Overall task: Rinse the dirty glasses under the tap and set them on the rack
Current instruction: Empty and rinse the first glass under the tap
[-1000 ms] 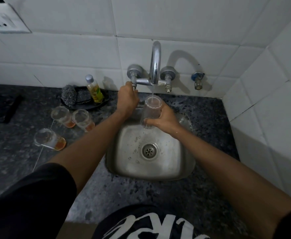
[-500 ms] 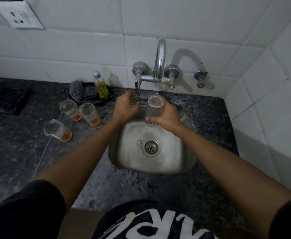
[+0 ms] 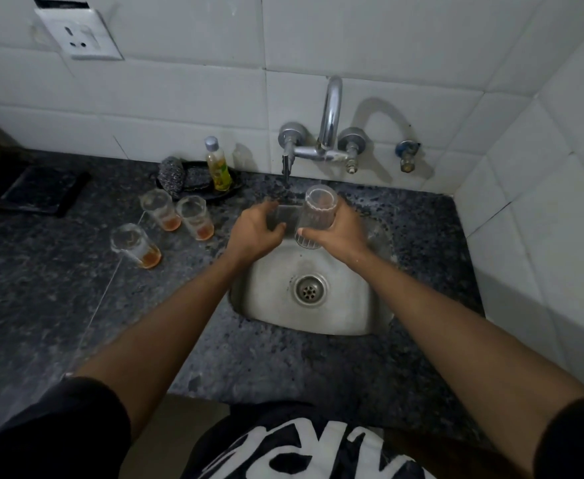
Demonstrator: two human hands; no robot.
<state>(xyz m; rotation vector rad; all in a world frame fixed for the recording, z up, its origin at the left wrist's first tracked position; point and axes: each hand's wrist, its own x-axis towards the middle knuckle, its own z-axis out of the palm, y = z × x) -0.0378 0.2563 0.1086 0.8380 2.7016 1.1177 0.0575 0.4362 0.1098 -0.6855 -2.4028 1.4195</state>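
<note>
Right hand (image 3: 339, 229) holds one glass (image 3: 314, 216) over the sink (image 3: 352, 316); left hand (image 3: 256, 229) loosely curled, empty. Three dirty glasses (image 3: 169, 219) wait at the worktop's left; no rack visible.

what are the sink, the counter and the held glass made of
Sink: probably stainless steel, dull brushed grey with soft glare. Counter: looks like polished granite, dark with pale speckles. Glass in the right hand: clear ribbed glass, possibly plastic; see-through.
</note>
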